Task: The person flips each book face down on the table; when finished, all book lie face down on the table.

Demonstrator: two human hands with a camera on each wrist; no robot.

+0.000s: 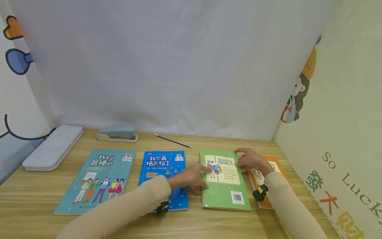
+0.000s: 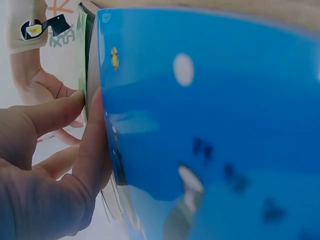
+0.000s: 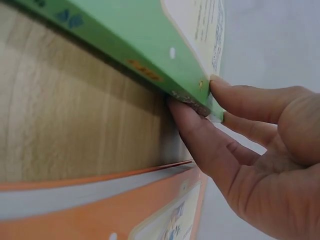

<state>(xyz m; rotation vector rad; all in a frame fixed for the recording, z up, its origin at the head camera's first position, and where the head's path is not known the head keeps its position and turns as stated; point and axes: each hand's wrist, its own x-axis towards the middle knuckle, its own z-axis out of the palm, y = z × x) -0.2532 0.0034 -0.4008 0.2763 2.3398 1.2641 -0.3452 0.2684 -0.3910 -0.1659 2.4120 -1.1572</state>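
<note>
A green book point(image 1: 222, 191) lies with its barcoded back cover up, between both hands. My left hand point(image 1: 191, 177) holds its left edge; in the left wrist view one digit lies on the cover and others sit against the page edges point(image 2: 93, 55). Across from it, my right hand point(image 1: 252, 159) pinches the upper right part, thumb on the cover and fingers against the spine point(image 3: 145, 72). A blue book point(image 1: 162, 166) lies left of the green one, partly hidden by the left arm. Under the right forearm, an orange book point(image 1: 276, 166) is partly covered.
A teal book point(image 1: 98, 186) lies at the far left of the wooden table point(image 1: 215, 225). Behind the books are a white case point(image 1: 55, 146), a blue-grey stapler point(image 1: 117, 133) and a pencil point(image 1: 173, 141). A pale cloth point(image 1: 179, 83) hangs along the back edge.
</note>
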